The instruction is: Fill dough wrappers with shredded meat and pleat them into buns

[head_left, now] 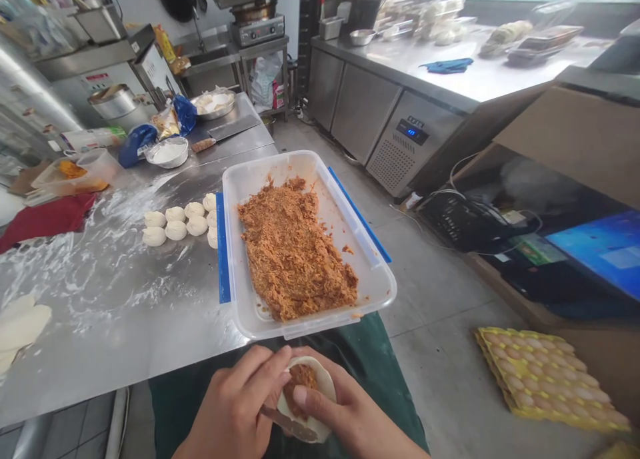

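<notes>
A round dough wrapper (326, 381) with reddish-brown minced filling (303, 378) on it lies cupped in my right hand (345, 406). The right thumb presses on the filling, and the other fingers are behind the dough. My left hand (235, 399) is closed at the wrapper's left edge, fingertips pinching the dough. From under the left palm a thin flat blade (287, 422), perhaps a filling spatula, crosses the wrapper's lower edge; how it is held is hidden. Just beyond my hands, a clear plastic tub (375, 299) holds a large mound of the same filling (295, 252).
Pleated buns (175, 230) stand in rows on the floured steel table (125, 326), left of the tub. Flat dough rounds (23, 329) lie at the left edge. Farther back are a cleaver (235, 129) and a flour bowl (167, 152). Egg trays (545, 379) sit at right.
</notes>
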The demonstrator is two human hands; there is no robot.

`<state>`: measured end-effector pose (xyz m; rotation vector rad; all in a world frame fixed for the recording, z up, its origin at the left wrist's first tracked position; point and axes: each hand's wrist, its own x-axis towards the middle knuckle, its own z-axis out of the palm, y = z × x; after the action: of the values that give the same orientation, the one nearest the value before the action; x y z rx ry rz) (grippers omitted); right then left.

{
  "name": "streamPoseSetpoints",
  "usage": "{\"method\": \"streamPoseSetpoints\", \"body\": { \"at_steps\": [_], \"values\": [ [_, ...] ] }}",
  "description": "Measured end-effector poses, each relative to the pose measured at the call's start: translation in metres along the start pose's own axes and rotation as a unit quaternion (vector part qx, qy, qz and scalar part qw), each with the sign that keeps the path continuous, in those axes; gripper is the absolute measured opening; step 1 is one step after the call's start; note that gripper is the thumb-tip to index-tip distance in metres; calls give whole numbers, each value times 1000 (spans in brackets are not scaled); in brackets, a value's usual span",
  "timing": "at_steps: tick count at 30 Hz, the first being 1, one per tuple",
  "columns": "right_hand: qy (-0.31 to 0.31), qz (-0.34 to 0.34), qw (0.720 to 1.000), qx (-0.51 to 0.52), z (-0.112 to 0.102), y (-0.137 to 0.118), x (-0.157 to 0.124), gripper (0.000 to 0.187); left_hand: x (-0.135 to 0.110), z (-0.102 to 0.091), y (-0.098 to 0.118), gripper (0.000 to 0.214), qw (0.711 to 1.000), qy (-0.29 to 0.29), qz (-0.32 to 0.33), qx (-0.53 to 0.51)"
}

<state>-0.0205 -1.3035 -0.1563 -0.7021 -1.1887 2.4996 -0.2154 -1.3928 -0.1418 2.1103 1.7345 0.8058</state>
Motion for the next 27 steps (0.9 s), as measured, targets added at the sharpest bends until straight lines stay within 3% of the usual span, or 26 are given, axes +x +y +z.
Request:
{"method": "streamPoseSetpoints", "body": {
  "at_steps": [5, 11, 15, 19, 24, 27],
  "values": [
    [8, 5, 1000, 0, 5, 5, 1, 39, 4, 0, 8, 22, 1000, 0, -18, 4],
    [10, 5, 996, -86, 10, -3, 0, 30, 5, -2, 11, 44, 995, -47, 38, 77],
    [16, 30, 996, -86, 11, -6, -1, 30, 5, -1, 12, 26, 996, -54, 24, 68],
    [28, 21, 987, -156, 10, -5, -1, 26, 7, 1, 12, 51, 991, -64, 51, 109],
    [36, 39, 986, -159, 8, -5, 0, 21, 6, 3, 13, 28, 994, -63, 44, 80],
    [38, 27, 976, -214, 8, -8, 0, 14, 7, 4, 13, 40, 990, -66, 68, 104]
  ]
}}
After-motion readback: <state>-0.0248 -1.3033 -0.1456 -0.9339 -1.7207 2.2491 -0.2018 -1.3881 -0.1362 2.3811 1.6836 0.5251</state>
